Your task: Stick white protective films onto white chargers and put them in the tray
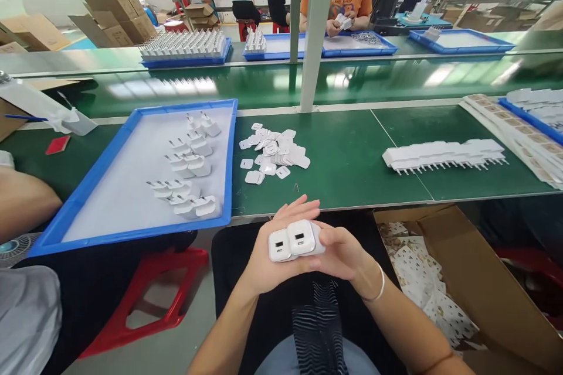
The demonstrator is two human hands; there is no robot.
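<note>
Two white charger blocks (295,240), each with two dark port openings, lie side by side with their port faces toward me. My left hand (268,258) supports them from the left and below, its fingers stretched out behind. From the right, my right hand (345,252) grips the right end of the blocks, thumb on the side. Beyond my hands, a pile of small white cover plates (277,151) lies on the green table (347,181). White plug housings with metal pins (193,164) stand in rows in the blue-rimmed tray (229,187).
A row of white chargers (444,155) lies at the right. Below the table edge sits a cardboard box (475,269) with white sheets. A pale post (313,35) rises mid-table. Across the line, a person (336,0) holds white parts. Someone's arm (26,202) is at left.
</note>
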